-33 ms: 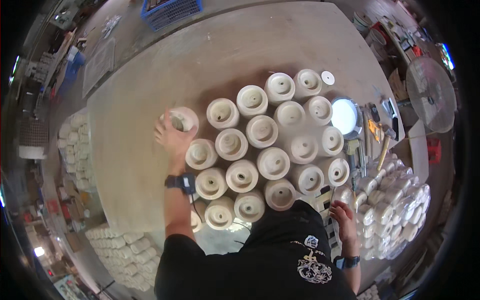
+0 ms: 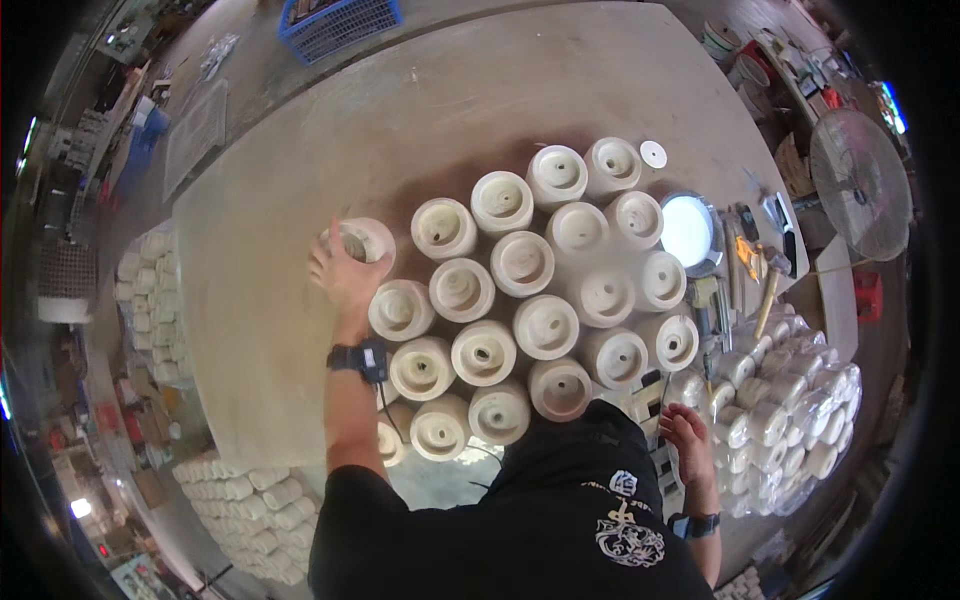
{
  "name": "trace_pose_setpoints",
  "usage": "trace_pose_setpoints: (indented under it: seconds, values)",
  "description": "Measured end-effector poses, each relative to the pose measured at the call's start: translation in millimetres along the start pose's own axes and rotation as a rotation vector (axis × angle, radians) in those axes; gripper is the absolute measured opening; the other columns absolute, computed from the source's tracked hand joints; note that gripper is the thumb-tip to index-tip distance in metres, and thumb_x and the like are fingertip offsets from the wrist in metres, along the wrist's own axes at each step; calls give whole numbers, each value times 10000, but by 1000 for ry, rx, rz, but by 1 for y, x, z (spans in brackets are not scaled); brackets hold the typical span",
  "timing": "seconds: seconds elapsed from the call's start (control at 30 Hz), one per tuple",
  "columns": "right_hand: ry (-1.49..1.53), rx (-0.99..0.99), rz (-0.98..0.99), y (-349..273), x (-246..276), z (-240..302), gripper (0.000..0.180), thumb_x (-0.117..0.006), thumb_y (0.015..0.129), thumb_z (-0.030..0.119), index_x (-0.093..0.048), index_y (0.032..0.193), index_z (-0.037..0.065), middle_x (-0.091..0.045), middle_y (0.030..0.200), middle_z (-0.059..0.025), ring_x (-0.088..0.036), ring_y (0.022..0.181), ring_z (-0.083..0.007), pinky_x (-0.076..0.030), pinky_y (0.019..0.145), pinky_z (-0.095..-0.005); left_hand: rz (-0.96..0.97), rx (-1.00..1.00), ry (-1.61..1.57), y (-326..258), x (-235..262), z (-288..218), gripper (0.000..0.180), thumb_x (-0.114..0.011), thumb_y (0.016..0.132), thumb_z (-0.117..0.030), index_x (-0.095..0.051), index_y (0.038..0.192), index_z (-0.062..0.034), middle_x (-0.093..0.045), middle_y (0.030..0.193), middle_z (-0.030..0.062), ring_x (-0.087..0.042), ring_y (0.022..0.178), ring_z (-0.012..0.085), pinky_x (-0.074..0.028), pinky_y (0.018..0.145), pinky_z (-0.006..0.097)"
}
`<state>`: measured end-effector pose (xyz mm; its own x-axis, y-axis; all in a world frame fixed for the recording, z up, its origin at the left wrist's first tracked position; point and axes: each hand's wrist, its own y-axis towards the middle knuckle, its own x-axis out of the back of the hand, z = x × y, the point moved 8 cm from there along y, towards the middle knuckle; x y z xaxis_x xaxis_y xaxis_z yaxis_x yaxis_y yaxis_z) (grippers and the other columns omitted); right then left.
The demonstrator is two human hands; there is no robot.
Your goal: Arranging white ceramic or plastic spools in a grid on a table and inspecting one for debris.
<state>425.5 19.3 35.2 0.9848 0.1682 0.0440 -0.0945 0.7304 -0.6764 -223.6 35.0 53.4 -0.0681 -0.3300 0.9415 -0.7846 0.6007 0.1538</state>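
On the broad brown surface, cream cylindrical pieces stand in staggered rows; the left hand's fingers touch the leftmost. Right of the rows sits a round grey basin, a flat white disc behind it, a wooden-handled hammer farther right. A blue plastic crate stands beyond the far edge.

Workshop interior: grey floor, broad pale tabletop, blue plastic crate beyond its far edge, round-guarded fan at right, cluttered side bench at upper right, glowing lamp at lower left, bluish light at right rim.
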Motion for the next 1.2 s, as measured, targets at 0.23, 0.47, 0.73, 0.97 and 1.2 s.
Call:
trace_pose_setpoints:
  seconds: [0.23, 0.47, 0.73, 0.97, 1.2]
  values:
    - [85, -70, -79, -18, 21, -26, 416, -623, 959, 263, -580, 1287, 12, -645, 1201, -83, -614, 1052, -179, -495, 911, -323, 307, -57, 48, 15, -102, 8, 1133, -876, 565, -329, -306, 1538, -217, -301, 1523, 242, -282, 1387, 461, -200, 1156, 572]
    - [103, -217, -203, -42, 37, -54, 417, -611, 978, 264, -572, 1302, 5, -659, 1144, -53, -597, 922, -120, -515, 830, -286, 645, -485, -322, 32, -177, 1, 773, -793, 782, -258, -434, 1427, -28, -532, 1376, 182, -488, 1303, 334, -368, 1119, 442]
    - [-160, -128, -256, -26, 78, -87, 497, -616, 947, 335, -593, 1311, -3, -651, 1242, -137, -591, 1160, -215, -454, 1021, -340, 279, -437, -28, 31, -96, -25, 668, -760, 836, -215, -468, 1402, -16, -544, 1363, 190, -516, 1261, 324, -418, 1062, 426]
    - [-101, -99, -451, -38, 195, -124, 463, -665, 906, 344, -638, 1242, 28, -689, 1121, -98, -632, 1010, -211, -517, 876, -339, -66, -663, -248, -75, 19, -164, 576, -732, 883, -178, -498, 1381, -6, -554, 1351, 197, -541, 1223, 316, -462, 1013, 411]
    - [-428, 3, -1215, -76, 452, -88, 713, -764, 741, 251, -497, 1361, 23, -545, 1345, -253, -536, 1243, -363, -438, 1050, -419, 318, -756, -563, -208, 32, -280, 554, -734, 907, -155, -503, 1386, 0, -534, 1356, 220, -538, 1204, 319, -495, 980, 402]
